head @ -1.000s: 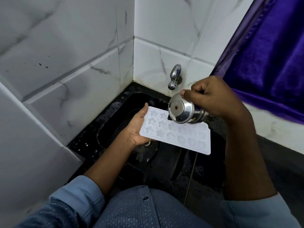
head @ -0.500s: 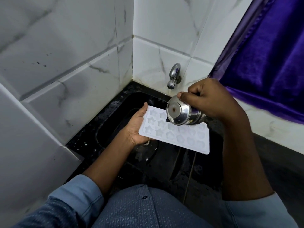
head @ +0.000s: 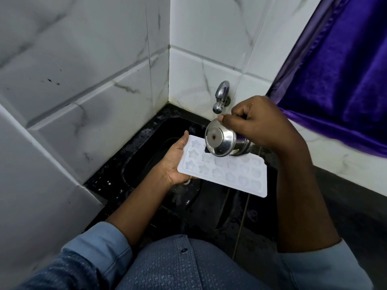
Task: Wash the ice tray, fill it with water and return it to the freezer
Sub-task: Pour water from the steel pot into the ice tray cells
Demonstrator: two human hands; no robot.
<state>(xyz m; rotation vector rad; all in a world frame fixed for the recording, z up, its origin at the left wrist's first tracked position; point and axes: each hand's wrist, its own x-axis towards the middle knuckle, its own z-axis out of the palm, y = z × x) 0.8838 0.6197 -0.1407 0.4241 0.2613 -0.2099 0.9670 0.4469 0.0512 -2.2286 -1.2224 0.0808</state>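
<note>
Blue textured shirt w/ dark button, lighter sleeves rolled up.

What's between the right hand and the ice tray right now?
A steel pot: the right hand grips it, tipped on its side over the far rows of the ice tray, as the head view shows.

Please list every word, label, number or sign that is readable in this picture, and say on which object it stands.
No text is readable.
Steel pot: a small yellowish mark on its side, perhaps a sticker, too small to read.
Ice tray: only moulded shapes, no letters.
Tap: no marking seen.
</note>
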